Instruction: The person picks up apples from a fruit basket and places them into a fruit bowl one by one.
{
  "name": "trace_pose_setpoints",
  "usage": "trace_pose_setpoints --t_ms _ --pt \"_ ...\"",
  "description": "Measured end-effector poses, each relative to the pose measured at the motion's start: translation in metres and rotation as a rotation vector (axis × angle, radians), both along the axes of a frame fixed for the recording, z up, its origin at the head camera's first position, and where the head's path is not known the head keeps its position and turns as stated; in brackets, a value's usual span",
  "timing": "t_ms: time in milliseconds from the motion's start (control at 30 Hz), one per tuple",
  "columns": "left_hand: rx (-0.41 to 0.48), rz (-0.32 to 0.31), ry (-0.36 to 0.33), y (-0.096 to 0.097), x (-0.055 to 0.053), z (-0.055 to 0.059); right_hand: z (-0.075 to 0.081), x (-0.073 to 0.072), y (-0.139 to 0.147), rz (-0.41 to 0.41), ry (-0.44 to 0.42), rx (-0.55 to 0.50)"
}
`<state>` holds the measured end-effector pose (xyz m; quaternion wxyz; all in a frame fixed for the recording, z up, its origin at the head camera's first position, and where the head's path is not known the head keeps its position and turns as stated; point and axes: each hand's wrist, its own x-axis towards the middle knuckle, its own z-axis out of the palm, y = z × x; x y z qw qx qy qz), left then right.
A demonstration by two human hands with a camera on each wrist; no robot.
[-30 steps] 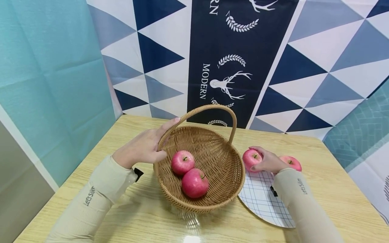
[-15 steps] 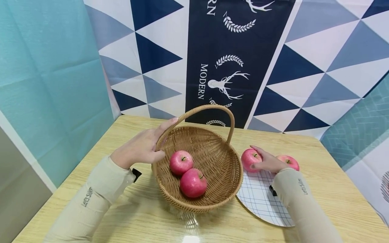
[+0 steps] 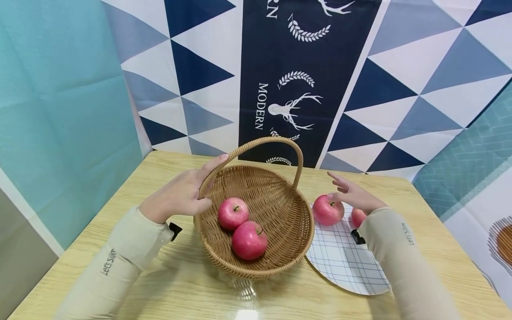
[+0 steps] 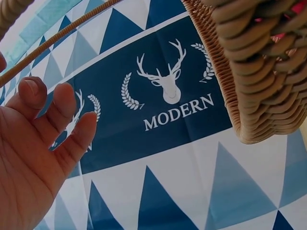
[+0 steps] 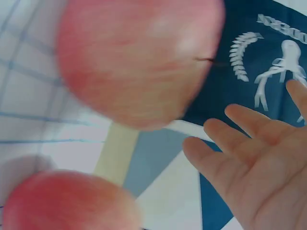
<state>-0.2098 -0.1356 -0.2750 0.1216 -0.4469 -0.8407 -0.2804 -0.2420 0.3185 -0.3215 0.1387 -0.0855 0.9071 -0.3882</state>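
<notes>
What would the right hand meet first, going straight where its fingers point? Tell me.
Likely the basket handle; depth is unclear, so the right hand might pass behind it and meet the patterned cloth.

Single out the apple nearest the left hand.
The rear apple in the basket; the front apple is farther from the left hand, and the outside apples sit near the right hand.

4 apples [image 3: 328,211] tot.: 2 in 1 bskt [image 3: 256,182] w/ 1 hdl [image 3: 272,139], 2 at 1 mat [image 3: 348,266]. 1 tbl [image 3: 160,289]. 1 L hand [image 3: 180,195], 1 R hand [image 3: 356,195]; 2 sleeves [image 3: 116,266], 1 logo [image 3: 408,233] ea. 2 blk wrist bits [image 3: 174,231]. Wall, head view: 1 full deer [image 3: 286,109] + 1 cut off; 4 sprigs [image 3: 296,79].
</notes>
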Motion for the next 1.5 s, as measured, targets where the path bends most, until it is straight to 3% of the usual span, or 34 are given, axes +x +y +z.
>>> trace_pose_setpoints --t_ms 167,367,467,800,1000,1233,1500 --pt "-0.001 -0.006 0.005 0.001 0.0 0.002 0.015 0.006 0.002 0.036 -0.022 -0.09" --pt "-0.014 0.005 0.008 0.0 0.001 0.003 0.025 0.011 0.007 0.227 -0.134 -0.261" --pt "-0.025 0.014 0.003 0.0 0.001 0.003 0.033 0.011 0.006 0.325 -0.182 -0.268" --pt "-0.03 0.037 -0.007 -0.001 0.003 0.005 0.06 0.002 -0.02 0.538 -0.328 -0.228" --pt "-0.029 0.033 -0.002 -0.001 0.003 0.006 0.08 -0.007 -0.045 0.645 -0.344 -0.197" --pt "-0.054 0.027 -0.021 0.002 0.003 0.01 0.09 -0.014 -0.085 0.67 -0.352 -0.171" --pt "-0.062 0.044 -0.043 0.002 0.003 0.011 0.095 -0.02 -0.122 0.617 -0.246 -0.147"
